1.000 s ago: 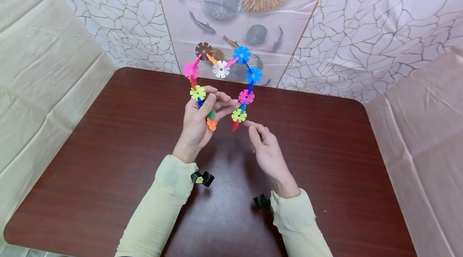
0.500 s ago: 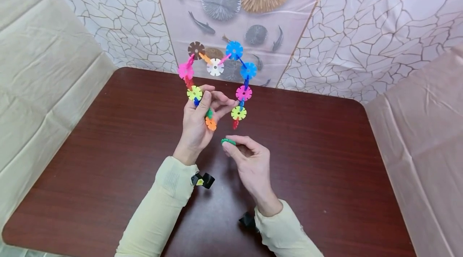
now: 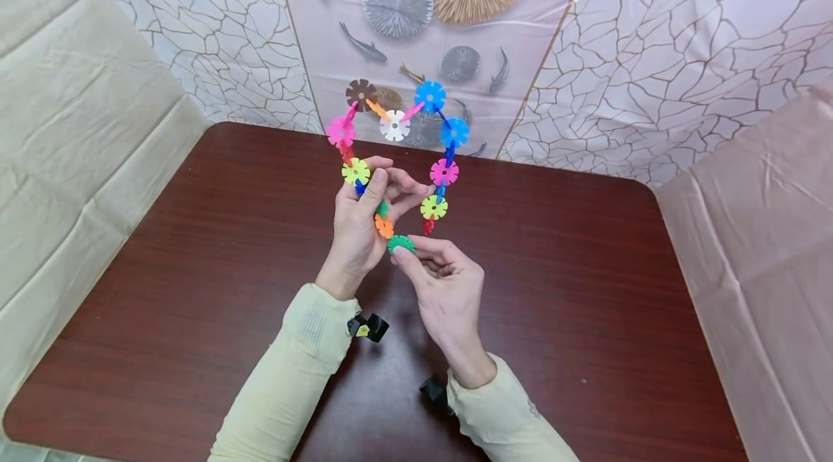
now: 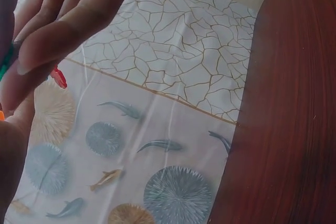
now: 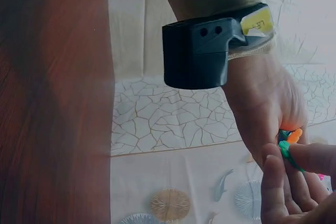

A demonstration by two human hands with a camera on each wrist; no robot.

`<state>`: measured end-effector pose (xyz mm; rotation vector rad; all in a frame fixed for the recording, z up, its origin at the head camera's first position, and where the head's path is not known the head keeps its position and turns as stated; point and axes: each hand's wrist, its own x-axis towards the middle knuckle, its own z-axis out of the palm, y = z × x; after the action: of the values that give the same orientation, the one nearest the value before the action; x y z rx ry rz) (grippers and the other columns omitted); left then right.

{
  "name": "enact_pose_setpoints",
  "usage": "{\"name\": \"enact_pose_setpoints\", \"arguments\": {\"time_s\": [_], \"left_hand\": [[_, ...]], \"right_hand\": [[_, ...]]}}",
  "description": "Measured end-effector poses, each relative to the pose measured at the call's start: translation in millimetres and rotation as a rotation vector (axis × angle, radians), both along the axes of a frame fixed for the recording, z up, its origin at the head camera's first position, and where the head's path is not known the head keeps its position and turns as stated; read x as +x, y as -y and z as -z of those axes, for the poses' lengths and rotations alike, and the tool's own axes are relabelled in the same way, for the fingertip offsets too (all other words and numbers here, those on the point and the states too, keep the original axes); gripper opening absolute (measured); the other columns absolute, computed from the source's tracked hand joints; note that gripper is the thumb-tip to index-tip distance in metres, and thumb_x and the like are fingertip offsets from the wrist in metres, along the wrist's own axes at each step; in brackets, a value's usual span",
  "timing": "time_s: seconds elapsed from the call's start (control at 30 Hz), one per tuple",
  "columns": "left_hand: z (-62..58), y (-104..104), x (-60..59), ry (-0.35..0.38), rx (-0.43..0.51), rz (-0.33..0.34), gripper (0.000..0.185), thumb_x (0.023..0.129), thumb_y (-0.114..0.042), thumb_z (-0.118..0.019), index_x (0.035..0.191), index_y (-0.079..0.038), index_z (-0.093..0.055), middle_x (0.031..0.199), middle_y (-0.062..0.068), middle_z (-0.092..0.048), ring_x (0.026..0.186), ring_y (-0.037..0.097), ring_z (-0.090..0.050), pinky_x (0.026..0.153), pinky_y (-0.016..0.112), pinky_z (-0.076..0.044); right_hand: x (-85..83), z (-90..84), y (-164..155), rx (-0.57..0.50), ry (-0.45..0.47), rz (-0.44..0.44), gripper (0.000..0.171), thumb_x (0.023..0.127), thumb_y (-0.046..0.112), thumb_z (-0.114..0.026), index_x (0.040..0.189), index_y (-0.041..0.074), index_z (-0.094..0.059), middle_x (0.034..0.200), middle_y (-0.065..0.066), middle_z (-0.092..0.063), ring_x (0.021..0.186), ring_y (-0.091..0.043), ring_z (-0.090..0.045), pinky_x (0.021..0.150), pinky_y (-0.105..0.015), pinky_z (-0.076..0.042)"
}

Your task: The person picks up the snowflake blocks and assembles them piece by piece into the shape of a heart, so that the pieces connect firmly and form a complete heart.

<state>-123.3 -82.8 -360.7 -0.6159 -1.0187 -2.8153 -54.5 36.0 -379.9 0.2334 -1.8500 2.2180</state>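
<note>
Head view: left hand [image 3: 356, 227] grips open chain of colourful plastic snowflake discs [image 3: 397, 151], held up above dark red wooden table [image 3: 195, 267]. Right hand [image 3: 442, 288] pinches green plastic snowflake disc [image 3: 400, 243], touching chain's orange end disc [image 3: 384, 226].
</note>
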Motion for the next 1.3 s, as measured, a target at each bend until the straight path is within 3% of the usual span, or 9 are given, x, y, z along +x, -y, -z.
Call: {"name": "enact_pose_setpoints", "arguments": {"time_s": [0.13, 0.37, 0.93, 1.07, 1.23, 1.3], "left_hand": [[1.6, -1, 0.2, -0.004, 0.008, 0.009, 0.016, 0.101, -0.004, -0.048, 0.113, -0.006, -0.057, 0.096, 0.013, -0.067, 0.093, 0.031, -0.070, 0.096, 0.052, -0.046], [1.7, -3, 0.7, 0.037, 0.017, 0.009, 0.027, 0.096, 0.010, -0.039, 0.111, -0.005, -0.056, 0.094, 0.014, -0.066, 0.092, 0.033, -0.069, 0.096, 0.050, -0.046], [-0.8, -12, 2.1, 0.012, -0.016, 0.010, 0.024, 0.096, 0.008, -0.039, 0.105, -0.006, -0.056, 0.087, 0.012, -0.064, 0.079, 0.024, -0.068, 0.099, 0.052, -0.044], [-1.1, -11, 3.2, 0.042, -0.082, -0.014, 0.020, 0.097, 0.002, -0.042, 0.109, -0.008, -0.054, 0.081, 0.010, -0.062, 0.072, 0.022, -0.066, 0.091, 0.046, -0.053], [-2.3, -7, 3.0, 0.082, -0.069, -0.026, 0.016, 0.099, -0.003, -0.043, 0.111, -0.008, -0.052, 0.068, 0.008, -0.051, 0.054, 0.018, -0.053, 0.069, 0.034, -0.057], [-2.9, -5, 2.3, 0.075, -0.047, -0.027, 0.016, 0.099, -0.004, -0.042, 0.111, -0.007, -0.051, 0.064, 0.007, -0.047, 0.049, 0.017, -0.047, 0.064, 0.032, -0.055]], "right_hand": [[-0.3, -0.8, 1, -0.031, 0.002, -0.007, 0.024, 0.079, 0.005, -0.079, 0.101, -0.001, -0.072, 0.085, -0.018, -0.072, 0.072, -0.031, -0.072, 0.070, -0.042, -0.059], [0.4, 0.0, 5, -0.169, 0.040, -0.034, 0.024, 0.079, -0.002, -0.077, 0.098, -0.010, -0.065, 0.087, -0.022, -0.071, 0.070, -0.029, -0.072, 0.069, -0.044, -0.059], [-1.3, -0.2, 7, -0.274, -0.013, -0.001, 0.023, 0.077, -0.009, -0.076, 0.096, -0.013, -0.063, 0.087, -0.022, -0.071, 0.066, -0.025, -0.072, 0.066, -0.038, -0.060], [-2.8, 2.3, 5, -0.238, -0.053, -0.026, 0.024, 0.076, -0.011, -0.075, 0.096, -0.014, -0.061, 0.094, -0.021, -0.069, 0.070, -0.026, -0.071, 0.068, -0.040, -0.059], [-6.8, 6.0, -5, -0.016, -0.101, -0.075, 0.015, 0.081, -0.003, -0.075, 0.092, -0.006, -0.065, 0.090, -0.016, -0.063, 0.074, -0.023, -0.066, 0.068, -0.033, -0.058], [-10.0, 6.4, -11, 0.062, -0.107, -0.029, 0.010, 0.088, 0.003, -0.070, 0.088, -0.004, -0.064, 0.082, -0.014, -0.062, 0.071, -0.024, -0.062, 0.065, -0.031, -0.056]]}}
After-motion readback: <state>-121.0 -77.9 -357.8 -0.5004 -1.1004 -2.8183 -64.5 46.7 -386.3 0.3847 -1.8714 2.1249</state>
